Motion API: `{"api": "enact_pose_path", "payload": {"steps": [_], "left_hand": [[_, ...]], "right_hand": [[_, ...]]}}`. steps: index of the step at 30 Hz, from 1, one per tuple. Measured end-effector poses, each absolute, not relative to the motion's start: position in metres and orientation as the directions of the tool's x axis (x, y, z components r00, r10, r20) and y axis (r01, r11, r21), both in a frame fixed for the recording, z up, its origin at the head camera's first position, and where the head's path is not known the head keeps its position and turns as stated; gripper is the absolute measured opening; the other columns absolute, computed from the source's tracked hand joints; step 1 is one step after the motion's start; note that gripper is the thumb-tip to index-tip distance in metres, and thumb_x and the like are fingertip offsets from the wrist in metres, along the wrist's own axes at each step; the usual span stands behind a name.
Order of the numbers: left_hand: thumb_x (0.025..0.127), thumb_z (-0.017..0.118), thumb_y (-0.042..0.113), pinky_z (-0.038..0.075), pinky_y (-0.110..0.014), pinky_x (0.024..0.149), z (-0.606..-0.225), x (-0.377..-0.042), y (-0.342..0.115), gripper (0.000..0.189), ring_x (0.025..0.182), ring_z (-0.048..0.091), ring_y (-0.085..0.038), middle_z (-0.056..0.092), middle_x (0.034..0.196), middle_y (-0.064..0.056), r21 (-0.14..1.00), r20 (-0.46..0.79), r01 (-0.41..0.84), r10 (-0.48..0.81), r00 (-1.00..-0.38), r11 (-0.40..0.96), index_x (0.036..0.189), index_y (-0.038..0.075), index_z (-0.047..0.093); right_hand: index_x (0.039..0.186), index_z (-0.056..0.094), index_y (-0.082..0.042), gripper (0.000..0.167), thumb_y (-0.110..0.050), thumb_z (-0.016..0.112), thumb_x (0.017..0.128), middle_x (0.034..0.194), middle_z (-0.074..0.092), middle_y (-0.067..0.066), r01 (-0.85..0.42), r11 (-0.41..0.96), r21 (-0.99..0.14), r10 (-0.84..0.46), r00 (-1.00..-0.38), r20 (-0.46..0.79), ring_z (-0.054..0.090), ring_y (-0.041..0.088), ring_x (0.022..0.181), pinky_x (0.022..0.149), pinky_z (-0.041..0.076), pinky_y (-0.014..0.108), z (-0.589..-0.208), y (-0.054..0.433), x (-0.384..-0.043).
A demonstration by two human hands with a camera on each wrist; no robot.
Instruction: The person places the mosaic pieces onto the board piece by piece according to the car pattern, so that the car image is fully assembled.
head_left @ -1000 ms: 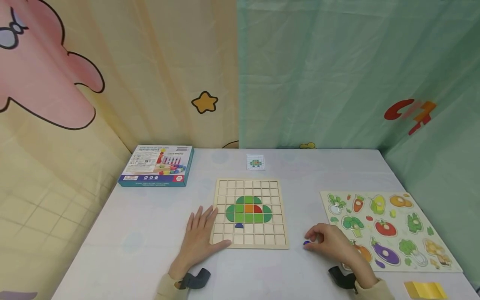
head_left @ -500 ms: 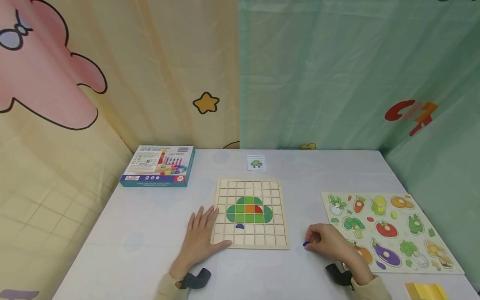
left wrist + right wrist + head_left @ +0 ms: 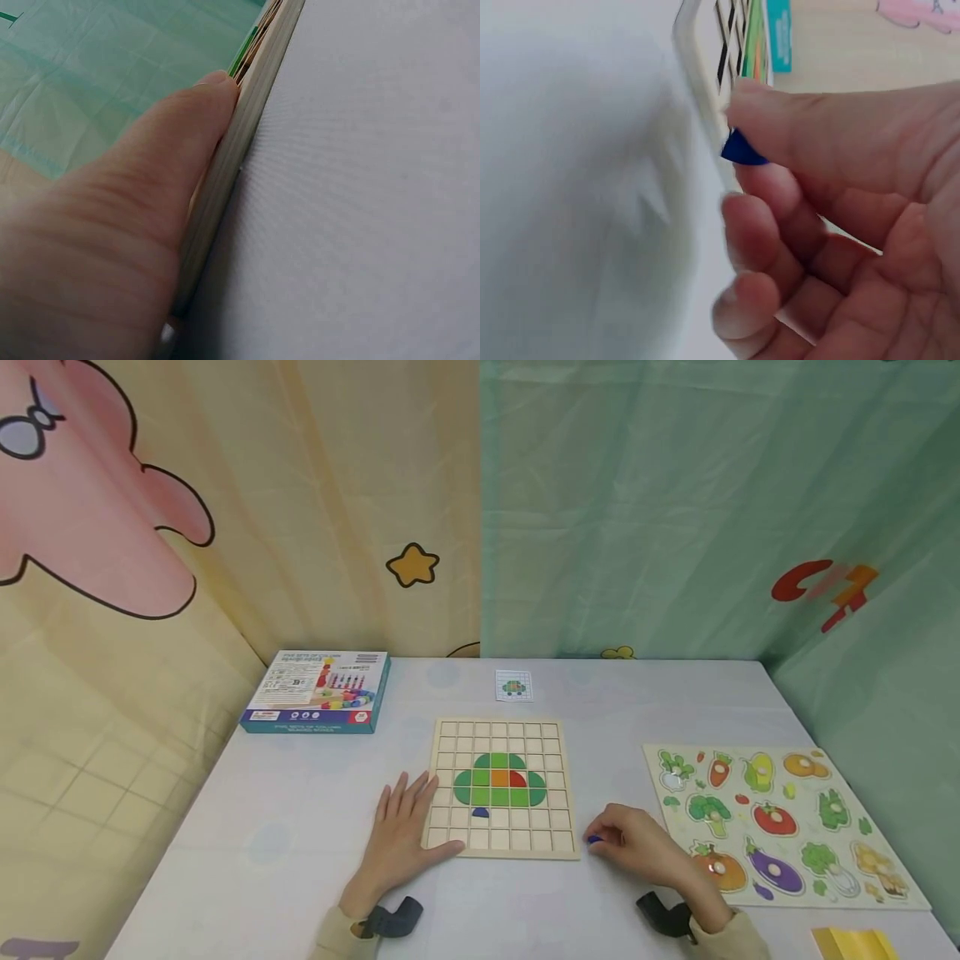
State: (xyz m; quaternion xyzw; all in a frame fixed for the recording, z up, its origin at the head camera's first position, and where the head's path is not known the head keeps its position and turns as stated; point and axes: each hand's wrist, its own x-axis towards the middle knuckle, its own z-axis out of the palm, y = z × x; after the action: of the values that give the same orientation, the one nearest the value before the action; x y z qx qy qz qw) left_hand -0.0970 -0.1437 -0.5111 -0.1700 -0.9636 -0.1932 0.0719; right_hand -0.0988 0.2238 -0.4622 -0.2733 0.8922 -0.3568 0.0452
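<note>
A wooden grid board (image 3: 569,827) lies in the middle of the table, bearing a pattern of green, orange and red tiles (image 3: 498,778). Below the pattern sits a blue half-round tile (image 3: 480,812). With fingers spread, my left hand (image 3: 401,835) rests at the board's lower left corner. In the left wrist view its thumb (image 3: 172,135) lies along the board's edge. Between thumb and index finger, my right hand (image 3: 637,843) pinches a small blue tile (image 3: 742,148), just right of the board. Fingertips hide part of this tile.
A small pattern card (image 3: 514,686) lies behind the board. At the back left is a flat toy box (image 3: 315,692). A vegetable puzzle board (image 3: 798,839) lies to the right, partly under the right forearm, with a yellow block (image 3: 855,943) near the front edge.
My right hand has moved left toward the board with the blue tile between its fingers. The left hand stays at the board's corner.
</note>
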Motion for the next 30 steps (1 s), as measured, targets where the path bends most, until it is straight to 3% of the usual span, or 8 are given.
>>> {"api": "enact_pose_path", "payload": {"steps": [4, 11, 18, 30], "left_hand": [[0.075, 0.061, 0.070, 0.002, -0.052, 0.112, -0.512, -0.097, -0.144, 0.101, 0.141, 0.009, -0.036, 0.027, 0.153, -0.011, 0.348, 0.207, 0.356, 0.300, -0.931, 0.867, 0.149, 0.007, 0.030], [0.075, 0.060, 0.070, 0.003, -0.051, 0.112, -0.513, -0.097, -0.144, 0.101, 0.141, 0.011, -0.036, 0.028, 0.152, -0.010, 0.341, 0.214, 0.357, 0.298, -0.930, 0.870, 0.148, 0.008, 0.031], [0.075, 0.060, 0.070, 0.002, -0.051, 0.112, -0.513, -0.097, -0.143, 0.101, 0.141, 0.010, -0.035, 0.028, 0.152, -0.010, 0.342, 0.206, 0.354, 0.298, -0.932, 0.871, 0.148, 0.008, 0.031], [0.076, 0.059, 0.071, 0.002, -0.051, 0.112, -0.511, -0.097, -0.144, 0.101, 0.141, 0.010, -0.035, 0.027, 0.153, -0.010, 0.336, 0.202, 0.351, 0.297, -0.933, 0.874, 0.149, 0.008, 0.030]], "right_hand": [[0.087, 0.067, -0.014, 0.011, -0.009, 0.075, 0.081, 0.072, 0.050, -0.015, -0.478, 0.532, -0.699, -0.544, -0.826, 0.150, 0.048, 0.003, 0.065, 0.055, 0.043, 0.022, -0.460, 0.211, -0.102], [0.080, 0.066, -0.017, 0.011, -0.015, 0.077, 0.080, 0.072, 0.061, -0.014, -0.352, 0.513, -0.783, -0.511, -0.858, 0.051, 0.056, 0.004, 0.065, 0.056, 0.048, 0.023, -0.458, 0.183, -0.109], [0.076, 0.066, -0.017, 0.016, -0.009, 0.080, 0.075, 0.068, 0.055, -0.012, -0.373, 0.509, -0.775, -0.499, -0.862, 0.088, 0.050, 0.005, 0.060, 0.052, 0.045, 0.022, -0.459, 0.155, -0.115], [0.078, 0.067, -0.014, 0.014, -0.008, 0.079, 0.076, 0.066, 0.055, -0.012, -0.365, 0.517, -0.775, -0.493, -0.867, 0.079, 0.051, 0.006, 0.059, 0.052, 0.047, 0.023, -0.464, 0.118, -0.125]]}}
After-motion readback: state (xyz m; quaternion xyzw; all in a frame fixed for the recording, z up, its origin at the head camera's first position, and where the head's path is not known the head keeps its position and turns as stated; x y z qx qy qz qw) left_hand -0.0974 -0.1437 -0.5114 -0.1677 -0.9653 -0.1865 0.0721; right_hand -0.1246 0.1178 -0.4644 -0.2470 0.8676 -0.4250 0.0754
